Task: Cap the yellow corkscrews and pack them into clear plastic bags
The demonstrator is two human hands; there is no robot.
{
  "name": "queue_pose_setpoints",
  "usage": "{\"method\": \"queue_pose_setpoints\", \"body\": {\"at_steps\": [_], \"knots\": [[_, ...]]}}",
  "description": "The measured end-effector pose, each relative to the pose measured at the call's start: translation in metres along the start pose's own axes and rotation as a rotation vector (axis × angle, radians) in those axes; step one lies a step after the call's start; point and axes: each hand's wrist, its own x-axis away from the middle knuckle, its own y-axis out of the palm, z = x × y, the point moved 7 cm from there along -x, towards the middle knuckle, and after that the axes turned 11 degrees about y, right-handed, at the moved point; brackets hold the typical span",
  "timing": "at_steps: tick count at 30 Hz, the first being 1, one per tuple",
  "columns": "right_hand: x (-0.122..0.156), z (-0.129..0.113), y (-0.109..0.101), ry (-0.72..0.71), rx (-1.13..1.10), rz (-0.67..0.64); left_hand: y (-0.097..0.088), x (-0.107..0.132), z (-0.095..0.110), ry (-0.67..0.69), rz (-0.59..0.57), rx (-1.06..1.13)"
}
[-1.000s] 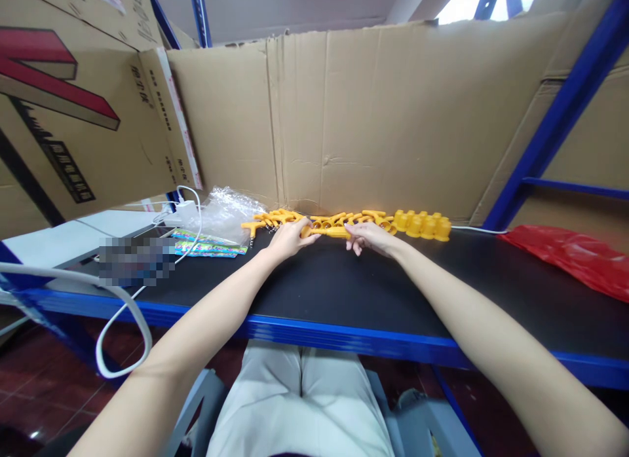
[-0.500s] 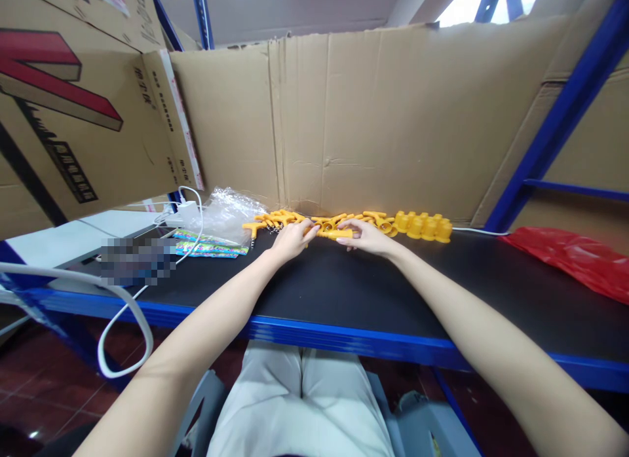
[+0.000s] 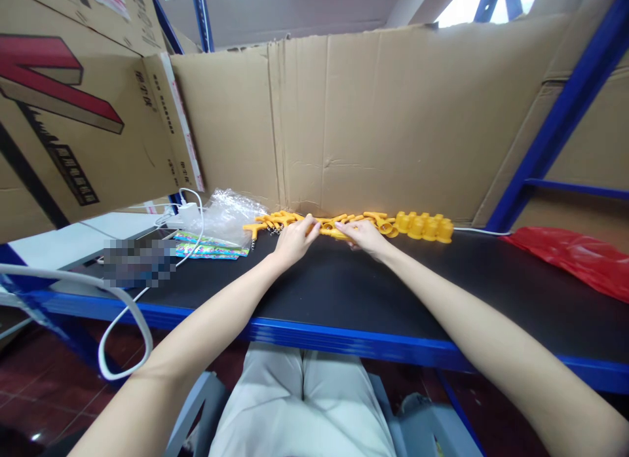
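Note:
Both my hands reach to the back of a black shelf top. My left hand and my right hand pinch the two ends of one yellow T-shaped plastic part lying just above the surface. Behind it runs a row of several more yellow T-shaped parts along the cardboard wall. To the right of them stands a cluster of yellow plastic caps. Fingers of both hands are curled round the part.
A cardboard wall closes the back. Clear plastic bags, colourful printed cards and a white charger with cable lie to the left. A red plastic bag lies at the right. Blue shelf uprights frame the space.
Both hands have drawn slightly closer together and further back toward the row of yellow parts, still holding the same yellow part.

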Motion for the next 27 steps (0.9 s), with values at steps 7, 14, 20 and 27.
{"method": "queue_pose_setpoints", "body": {"at_steps": [7, 14, 20, 27], "knots": [[-0.005, 0.014, 0.0, 0.128, -0.245, -0.202, 0.003, -0.002, -0.006, -0.053, -0.003, 0.033], [-0.006, 0.017, -0.015, 0.047, -0.208, -0.206, 0.006, 0.001, -0.016, -0.092, -0.041, -0.003], [-0.003, 0.011, -0.012, 0.013, -0.105, -0.193, 0.007, 0.002, -0.017, -0.101, -0.076, -0.068], [-0.005, 0.015, -0.012, 0.02, -0.186, -0.156, 0.006, 0.003, -0.016, -0.11, -0.082, -0.102]]}}
